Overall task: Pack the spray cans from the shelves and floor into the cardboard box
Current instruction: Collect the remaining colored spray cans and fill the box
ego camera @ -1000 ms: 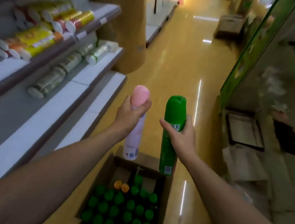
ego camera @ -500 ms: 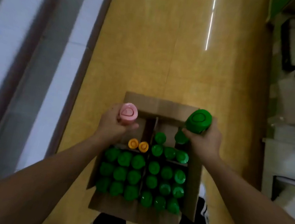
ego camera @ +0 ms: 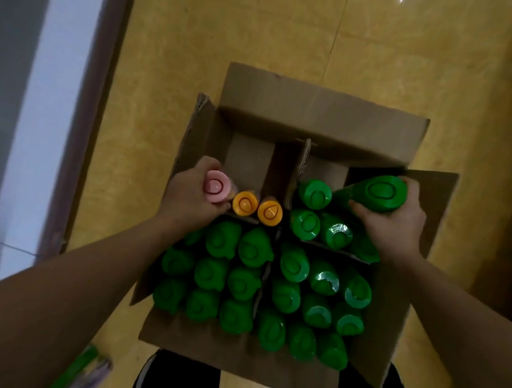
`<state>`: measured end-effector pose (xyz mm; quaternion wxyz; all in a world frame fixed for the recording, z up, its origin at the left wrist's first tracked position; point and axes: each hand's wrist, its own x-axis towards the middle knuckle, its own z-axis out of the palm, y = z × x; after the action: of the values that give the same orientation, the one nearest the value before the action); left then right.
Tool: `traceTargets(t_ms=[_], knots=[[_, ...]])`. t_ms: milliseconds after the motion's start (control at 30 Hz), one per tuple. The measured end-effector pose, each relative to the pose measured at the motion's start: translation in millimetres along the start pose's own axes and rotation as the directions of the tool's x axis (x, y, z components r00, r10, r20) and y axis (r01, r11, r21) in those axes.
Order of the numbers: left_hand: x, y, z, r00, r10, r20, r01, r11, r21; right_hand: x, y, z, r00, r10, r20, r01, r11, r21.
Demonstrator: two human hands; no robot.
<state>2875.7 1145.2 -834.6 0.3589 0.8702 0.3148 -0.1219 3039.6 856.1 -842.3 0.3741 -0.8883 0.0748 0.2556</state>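
Spray cans are going upright into the cardboard box (ego camera: 322, 118)'s far cells: left hand (ego camera: 192, 199) fingers wrapping the pink-capped can (ego camera: 217, 186), right hand (ego camera: 396, 224) clasping the tilted green can (ego camera: 380, 193).

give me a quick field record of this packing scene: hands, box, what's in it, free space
left hand: holds pink can, lowering it beside orange cans
right hand: holds tilted green can over far right section
box: open, on floor, cardboard dividers
contents: near sections full of green-capped cans; two orange caps far left
free space: far row of both far sections
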Motion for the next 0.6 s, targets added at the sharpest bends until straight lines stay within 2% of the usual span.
traceTargets(t_ms=[133,267,500,600], knots=[[12,-17,13,0.992,-0.053,0.117,0.031,0.983,0.182,13,8,12,0.997,-0.017,0.073,0.021,0.999,-0.05],[24,-27,21,0.965,-0.055,0.256,-0.04,0.936,0.35,21,15,21,0.993,-0.011,0.122,0.025,0.993,-0.114],[43,-15,32,0.912,-0.16,0.378,-0.044,0.878,0.477,27,13,23,0.975,0.03,0.22,0.007,0.986,-0.167],[43,-11,38,0.906,-0.181,0.383,-0.012,0.892,0.452,30,14,25,0.95,0.076,0.302,-0.011,0.977,-0.211]])
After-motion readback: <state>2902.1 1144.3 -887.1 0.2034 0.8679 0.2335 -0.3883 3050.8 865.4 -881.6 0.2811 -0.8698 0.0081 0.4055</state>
